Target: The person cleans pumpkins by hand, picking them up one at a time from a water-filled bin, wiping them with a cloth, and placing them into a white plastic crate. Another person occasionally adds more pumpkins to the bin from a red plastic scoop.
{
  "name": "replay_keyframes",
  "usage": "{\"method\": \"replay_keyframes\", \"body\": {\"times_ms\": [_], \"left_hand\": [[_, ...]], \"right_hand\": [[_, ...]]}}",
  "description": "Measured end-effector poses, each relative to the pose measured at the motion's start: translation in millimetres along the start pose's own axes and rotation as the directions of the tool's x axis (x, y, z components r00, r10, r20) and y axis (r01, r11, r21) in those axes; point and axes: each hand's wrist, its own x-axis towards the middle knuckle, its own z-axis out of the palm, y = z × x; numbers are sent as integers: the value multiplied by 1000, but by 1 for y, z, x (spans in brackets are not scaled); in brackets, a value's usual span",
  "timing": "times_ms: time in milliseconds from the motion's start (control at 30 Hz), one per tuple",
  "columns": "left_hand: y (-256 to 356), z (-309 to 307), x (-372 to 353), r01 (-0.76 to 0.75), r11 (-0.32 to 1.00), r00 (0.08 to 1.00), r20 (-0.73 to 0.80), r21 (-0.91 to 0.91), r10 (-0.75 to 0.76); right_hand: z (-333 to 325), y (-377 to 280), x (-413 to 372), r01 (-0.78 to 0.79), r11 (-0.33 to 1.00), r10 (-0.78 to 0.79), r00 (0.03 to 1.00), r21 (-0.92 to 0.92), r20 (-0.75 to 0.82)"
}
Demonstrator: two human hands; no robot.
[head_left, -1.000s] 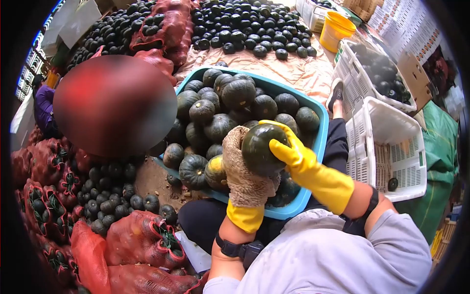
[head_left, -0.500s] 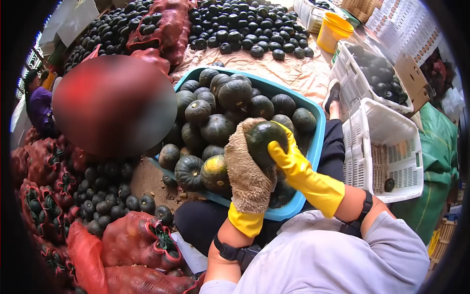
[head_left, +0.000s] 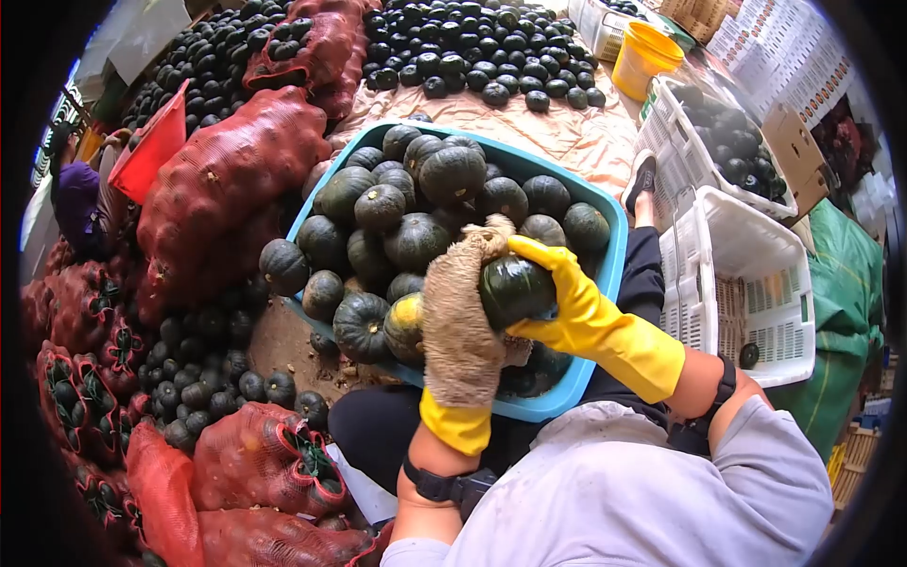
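Note:
A dark green squash point(head_left: 515, 291) is between my hands, over the near side of a blue tub point(head_left: 614, 283) filled with squashes point(head_left: 419, 243). My right hand point(head_left: 559, 293), in a yellow rubber glove, grips the squash from the right, with thumb and fingers bent round it. My left hand point(head_left: 463, 321) is covered by a brown fluffy cloth point(head_left: 460, 317) that lies against the squash's left side. A yellow cuff shows below the cloth; the fingers of that hand are hidden. The squash looks wet and shiny.
Red net sacks point(head_left: 255, 463) and loose squashes lie on the left, where a person in purple point(head_left: 77, 203) sits. White crates point(head_left: 765, 326) stand at the right. Behind are a yellow bucket point(head_left: 645, 59) and many squashes on a sheet point(head_left: 567, 128).
The squash has turned and now shows a shiny side. My right hand has shifted round it, and the cloth-covered left hand has moved slightly left.

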Motion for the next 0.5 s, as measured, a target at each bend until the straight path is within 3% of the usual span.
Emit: {"method": "replay_keyframes", "body": {"times_ms": [67,133,167,200,267,300,333,400,433,500], "left_hand": [[7,-14,-3,59,990,998,8,-127,-58],[15,-3,3,125,961,989,-47,-247,-140],[19,9,10,129,949,983,-86,-289,-160],[22,19,14,134,933,975,-121,-333,-184],[22,23,11,140,958,975,-136,-250,-177],[19,23,8,126,985,983,-120,-121,-141],[15,24,5,109,994,989,-105,9,-107],[11,25,-4,77,962,996,-55,263,-65],[8,23,-1,35,978,998,-61,203,-23],[4,14,6,-32,996,998,-57,84,37]], "right_hand": [[0,2,-1,-29,925,11,999,379,49],[22,-2,0,-227,552,279,957,802,79],[29,3,5,-232,621,323,946,748,25],[37,15,8,-239,779,354,931,580,-92],[49,44,13,-241,941,318,871,237,-375],[50,55,13,-201,967,252,854,158,-455],[45,48,13,-120,991,135,882,63,-451],[33,22,11,-71,943,-47,939,-325,-341],[36,30,12,-64,978,-5,944,-197,-330],[45,27,-6,-219,969,243,930,117,-275]]}}
